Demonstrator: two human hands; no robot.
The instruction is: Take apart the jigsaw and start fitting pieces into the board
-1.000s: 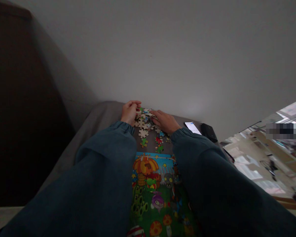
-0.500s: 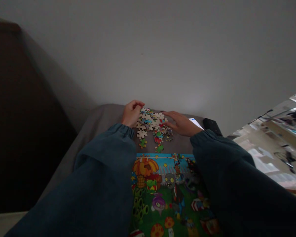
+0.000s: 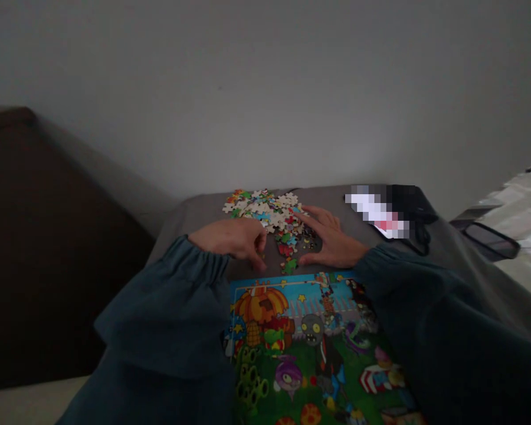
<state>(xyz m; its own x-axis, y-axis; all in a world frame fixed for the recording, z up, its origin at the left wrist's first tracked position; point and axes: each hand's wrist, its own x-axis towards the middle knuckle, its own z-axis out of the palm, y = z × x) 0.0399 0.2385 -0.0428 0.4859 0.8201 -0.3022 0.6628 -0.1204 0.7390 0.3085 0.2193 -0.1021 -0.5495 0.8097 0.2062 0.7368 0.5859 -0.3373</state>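
Note:
A heap of loose jigsaw puzzle pieces (image 3: 265,208), some face up in colour and some showing pale backs, lies near the wall. My left hand (image 3: 236,237) is at the heap's near left side, fingers curled down and pinched. A yellowish bit of a puzzle piece (image 3: 262,255) shows between its fingertips, mostly hidden by the hand. My right hand (image 3: 330,239) rests at the heap's right edge with fingers and thumb spread, beside several coloured pieces. Closer to me lies a colourful cartoon picture sheet (image 3: 292,330) with a pumpkin and a zombie, its sides partly covered by my sleeves.
A lit phone (image 3: 374,213), blurred out in part, lies right of the heap beside a black object (image 3: 409,203). Grey cloth (image 3: 194,221) covers the surface, which ends at a pale wall (image 3: 248,106). A dark brown panel (image 3: 39,248) stands at the left.
My left hand has come from the heap's far left side down toward me, over a green-yellow piece. My right hand has spread wider. The view has shifted, showing more of the phone.

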